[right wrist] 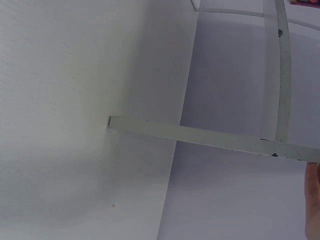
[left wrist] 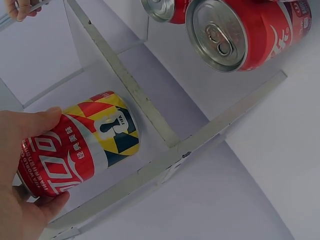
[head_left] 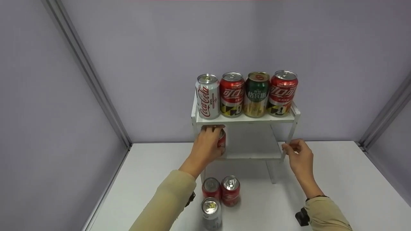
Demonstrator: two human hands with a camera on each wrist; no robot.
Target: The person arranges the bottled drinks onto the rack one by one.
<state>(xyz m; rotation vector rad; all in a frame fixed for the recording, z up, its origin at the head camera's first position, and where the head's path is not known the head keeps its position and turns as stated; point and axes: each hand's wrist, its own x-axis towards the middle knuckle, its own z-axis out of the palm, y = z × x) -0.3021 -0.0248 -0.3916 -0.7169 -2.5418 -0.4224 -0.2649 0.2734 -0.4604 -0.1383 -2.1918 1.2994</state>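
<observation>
My left hand grips a red cola can from above at the left end of the rack's middle shelf. The can has a yellow and black checked band at its base, and in the head view my fingers cover most of it. Thumb and fingers lie on opposite sides of it in the left wrist view. On the other side, my right hand pinches the front right leg of the white rack. Only part of that hand shows in the right wrist view, against the leg.
Along the top shelf stand a white cola can, a red can, a green and gold can and another red can. Two red cans and a silver can stand on the white table in front.
</observation>
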